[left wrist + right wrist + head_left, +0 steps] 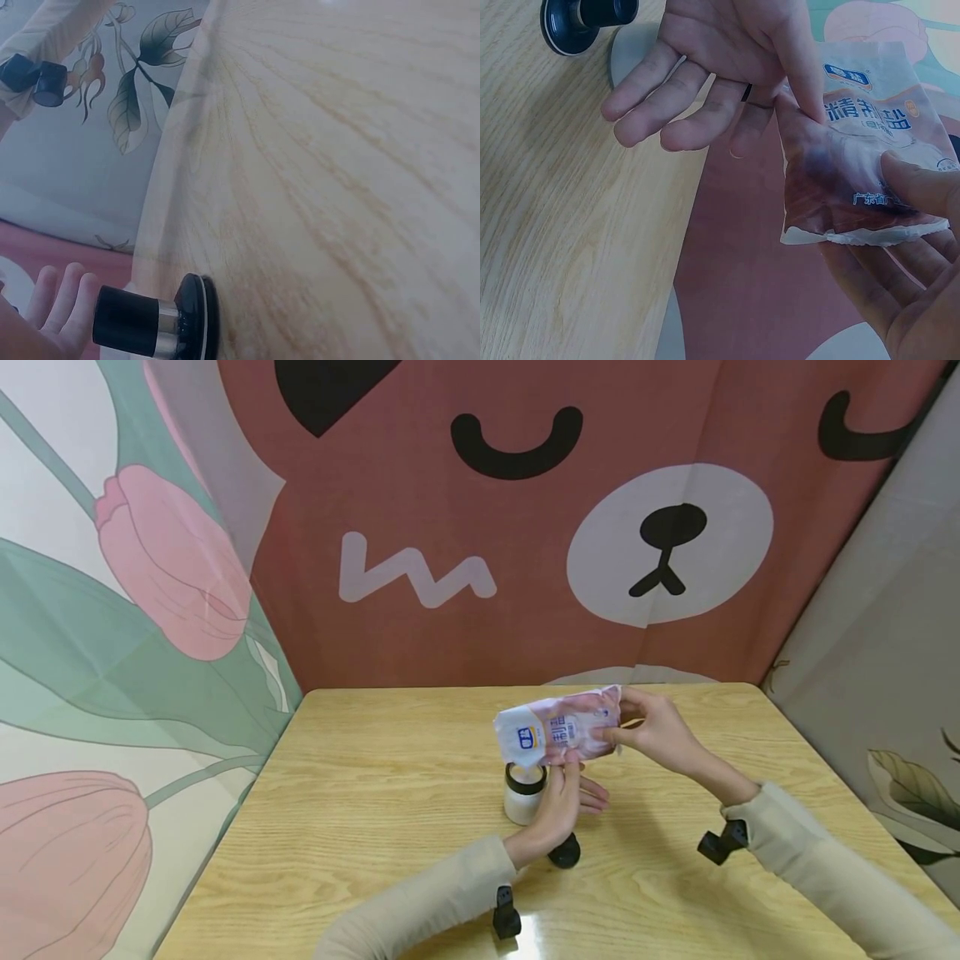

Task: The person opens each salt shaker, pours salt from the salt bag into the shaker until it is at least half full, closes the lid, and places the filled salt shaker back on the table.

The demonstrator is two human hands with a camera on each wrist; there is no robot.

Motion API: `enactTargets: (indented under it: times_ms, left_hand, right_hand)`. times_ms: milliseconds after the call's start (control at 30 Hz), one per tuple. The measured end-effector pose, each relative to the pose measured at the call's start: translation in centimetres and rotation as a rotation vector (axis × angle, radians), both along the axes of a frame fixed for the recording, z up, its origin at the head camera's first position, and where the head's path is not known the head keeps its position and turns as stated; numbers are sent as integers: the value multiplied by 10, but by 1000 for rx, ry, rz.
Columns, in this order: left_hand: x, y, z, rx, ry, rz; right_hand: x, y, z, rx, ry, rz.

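Observation:
A pink and white plastic bag of salt (558, 725), with blue lettering, is held tilted over the table. My right hand (658, 735) grips its right end, thumb on the printed front and fingers behind. Beneath the bag, my left hand (561, 802) has its thumb against the lower edge and its other fingers stretched out. A white jar (521, 807) with a black rim stands uncovered just left of the left hand. The bag's lower left corner overlaps the jar's mouth in the head view. A black knobbed lid (196, 319) with a silver band lies knob up on the table.
The wooden table (360, 785) reaches back to a cloth printed with a bear face (525, 527). Floral cloths hang at the left and right sides. Each wrist carries a small black camera (507, 913).

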State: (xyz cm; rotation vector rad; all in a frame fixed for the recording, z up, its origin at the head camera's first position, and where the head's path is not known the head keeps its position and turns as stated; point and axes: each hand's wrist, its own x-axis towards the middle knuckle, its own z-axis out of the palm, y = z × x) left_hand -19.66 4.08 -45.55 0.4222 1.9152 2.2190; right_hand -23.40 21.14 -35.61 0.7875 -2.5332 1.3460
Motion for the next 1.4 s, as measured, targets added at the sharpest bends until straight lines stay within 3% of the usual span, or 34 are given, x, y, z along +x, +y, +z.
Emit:
enactTargets:
  times_ms: [667, 1400]
  left_hand:
    - [1, -1, 0, -44, -8, 16]
    - [1, 1, 0, -27, -34, 35]
  right_hand:
    - [-2, -1, -4, 21, 25, -26]
    - [3, -6, 1, 42, 42, -31]
